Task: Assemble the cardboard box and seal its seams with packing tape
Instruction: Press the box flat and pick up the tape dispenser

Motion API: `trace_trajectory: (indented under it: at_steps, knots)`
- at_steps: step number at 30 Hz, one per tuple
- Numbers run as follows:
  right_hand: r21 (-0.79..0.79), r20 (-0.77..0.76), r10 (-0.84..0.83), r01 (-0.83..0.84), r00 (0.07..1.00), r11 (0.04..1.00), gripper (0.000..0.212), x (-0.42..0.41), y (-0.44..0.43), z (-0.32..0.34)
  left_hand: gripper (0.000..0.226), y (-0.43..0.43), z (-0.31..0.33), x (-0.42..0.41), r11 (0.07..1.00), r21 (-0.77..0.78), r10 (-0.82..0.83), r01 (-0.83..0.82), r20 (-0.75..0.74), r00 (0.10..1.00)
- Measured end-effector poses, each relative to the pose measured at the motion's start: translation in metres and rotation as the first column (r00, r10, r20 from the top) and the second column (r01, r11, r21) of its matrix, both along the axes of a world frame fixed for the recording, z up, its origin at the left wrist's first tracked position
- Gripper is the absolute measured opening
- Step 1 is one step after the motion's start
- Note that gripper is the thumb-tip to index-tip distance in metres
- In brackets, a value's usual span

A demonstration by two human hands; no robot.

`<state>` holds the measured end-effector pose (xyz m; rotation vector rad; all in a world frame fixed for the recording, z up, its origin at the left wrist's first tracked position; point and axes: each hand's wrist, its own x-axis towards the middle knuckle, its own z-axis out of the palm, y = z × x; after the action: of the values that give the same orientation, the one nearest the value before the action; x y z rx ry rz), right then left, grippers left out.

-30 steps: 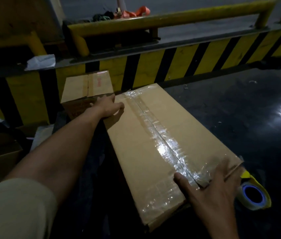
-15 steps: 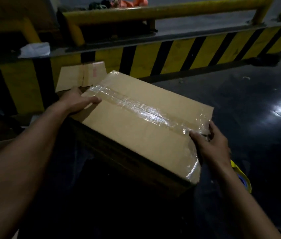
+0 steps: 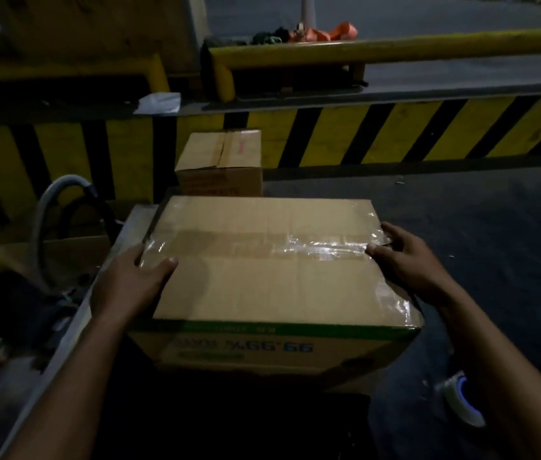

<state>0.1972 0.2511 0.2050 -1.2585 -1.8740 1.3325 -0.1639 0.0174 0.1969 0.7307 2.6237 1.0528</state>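
Note:
A closed brown cardboard box (image 3: 272, 287) stands in front of me, its top seam covered by a strip of clear packing tape (image 3: 312, 249) running left to right. My left hand (image 3: 129, 283) grips the box's left edge, thumb lying on top of the tape end. At the right edge my right hand (image 3: 405, 257) holds the box, thumb on the tape and fingers wrapped over the side. Printed blue lettering shows upside down on the near side. A roll of tape (image 3: 461, 398) with a blue core lies on the floor at the lower right.
A smaller cardboard box (image 3: 221, 161) stands just behind, against a yellow-and-black striped barrier (image 3: 395, 131). A metal ledge (image 3: 73, 320) and a grey hose (image 3: 50, 210) lie to the left. A yellow rail (image 3: 395, 49) runs above. Dark floor (image 3: 494, 227) spreads to the right.
The box has been turned so its taped seam now runs straight across, and set down square in front of me. Both hands shifted to its left and right edges.

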Motion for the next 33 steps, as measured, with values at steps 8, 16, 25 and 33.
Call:
trace_trajectory:
  at_steps: [8,16,25,33]
  knots:
    - [0.146,0.166,0.054,-0.078,0.985,0.986,0.068,-0.003,0.002,-0.016,0.068,0.004,-0.018,0.022,0.946,-0.324,-0.054,-0.016,-0.208,0.977]
    - [0.14,0.134,0.026,-0.045,0.991,0.989,0.066,0.003,0.011,-0.025,0.063,0.097,-0.001,0.169,0.812,-0.284,-0.581,0.509,-0.326,0.746]
    - [0.009,0.261,-0.175,0.179,0.949,0.984,0.067,0.096,0.01,-0.074,0.074,0.152,-0.019,0.24,0.629,-0.467,-0.775,0.621,-0.315,0.548]
    - [-0.142,0.76,-0.108,0.327,0.64,0.934,0.077,0.186,-0.024,-0.199,0.076,0.158,-0.025,0.234,0.636,-0.467,-0.771,0.615,-0.345,0.535]
